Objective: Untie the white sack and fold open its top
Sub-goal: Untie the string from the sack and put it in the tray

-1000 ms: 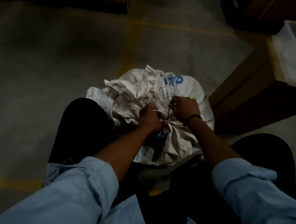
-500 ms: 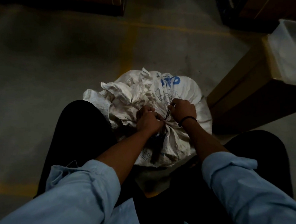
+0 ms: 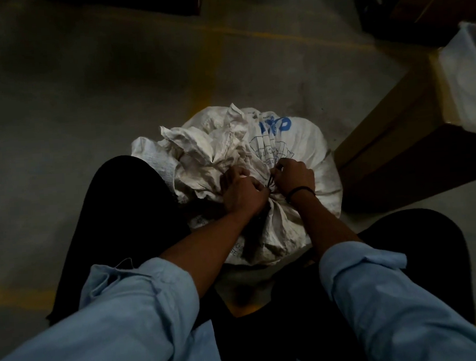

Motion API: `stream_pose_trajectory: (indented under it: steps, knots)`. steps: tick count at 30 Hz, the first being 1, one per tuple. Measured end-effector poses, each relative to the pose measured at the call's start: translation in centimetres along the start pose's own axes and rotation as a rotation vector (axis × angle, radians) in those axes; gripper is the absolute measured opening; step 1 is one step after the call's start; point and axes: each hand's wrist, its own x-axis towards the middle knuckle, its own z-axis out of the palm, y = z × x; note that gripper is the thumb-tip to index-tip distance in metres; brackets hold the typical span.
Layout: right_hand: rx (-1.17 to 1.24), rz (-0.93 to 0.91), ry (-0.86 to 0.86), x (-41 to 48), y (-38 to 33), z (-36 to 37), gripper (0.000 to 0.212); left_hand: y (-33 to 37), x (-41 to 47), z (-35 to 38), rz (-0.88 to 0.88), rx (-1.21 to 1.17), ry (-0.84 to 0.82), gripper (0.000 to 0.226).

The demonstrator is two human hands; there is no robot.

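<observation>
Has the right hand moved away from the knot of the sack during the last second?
No. The right hand stays at the tied neck of the white sack, beside the left hand, below the blue print.

The sack (image 3: pixel 258 162) stands on the floor (image 3: pixel 84 100) between the person's knees, its gathered neck toward the near side. Both hands meet on that neck, the left hand (image 3: pixel 241 190) just left of the right hand (image 3: pixel 294 175). A cardboard box (image 3: pixel 404 151) sits just right of the sack, toward the floor's far right corner.
</observation>
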Motion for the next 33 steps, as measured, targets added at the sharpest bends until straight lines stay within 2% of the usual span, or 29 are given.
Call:
stream_pose_trajectory:
  steps: [9,14,17,20,23,28,33]
  knots:
    - [0.104,-0.032,-0.110,0.5,-0.7,-1.0,0.014,-1.1,0.1,-1.6,0.026,-0.002,-0.076,0.016]
    - [0.034,-0.072,-0.049,-0.3,-1.3,-1.1,0.020,-1.4,-0.3,-2.4,0.059,-0.040,-0.063,0.007]
    - [0.165,-0.122,-0.010,-0.2,-1.2,-1.7,0.018,-1.6,-0.5,-2.4,0.072,-0.035,-0.032,0.007]
    - [0.415,-0.234,0.034,-0.2,-1.0,-2.7,0.035,-1.9,-0.4,-2.6,0.077,-0.140,0.028,0.013]
    - [0.494,-0.369,0.075,-0.5,-1.0,-3.0,0.051,-1.3,-0.1,-3.2,0.061,-0.199,0.103,0.014]
    - [0.355,-0.483,-0.032,-1.5,-1.6,-2.6,0.040,-0.6,-0.6,-4.8,0.125,-0.103,0.171,0.012]
    - [0.549,-0.418,-0.103,-1.4,-1.3,-3.1,0.038,0.0,-1.4,-6.3,0.224,0.030,0.206,0.013]
